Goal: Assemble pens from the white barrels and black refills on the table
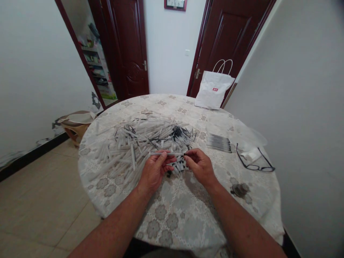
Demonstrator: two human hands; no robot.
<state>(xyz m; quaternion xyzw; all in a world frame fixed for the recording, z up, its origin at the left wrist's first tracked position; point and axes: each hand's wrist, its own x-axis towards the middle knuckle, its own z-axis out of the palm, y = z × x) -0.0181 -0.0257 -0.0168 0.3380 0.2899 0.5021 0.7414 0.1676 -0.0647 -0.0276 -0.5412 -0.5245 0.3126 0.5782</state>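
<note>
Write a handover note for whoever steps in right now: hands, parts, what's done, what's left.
Left hand: holds a clear pen barrel level, above the table.
Right hand: pinches the barrel's right end, where a thin dark piece shows; too small to identify.
Parts: a big loose pile of clear barrels and dark refills lies just beyond the hands.
Done: a small neat row of pens lies to the right of the pile.
Left: most of the pile looks unsorted.
Also on the table: glasses, white paper bag.

Both arms are bare with no sleeves, and the left hand [153,172] and right hand [200,166] wear no gloves.
</note>
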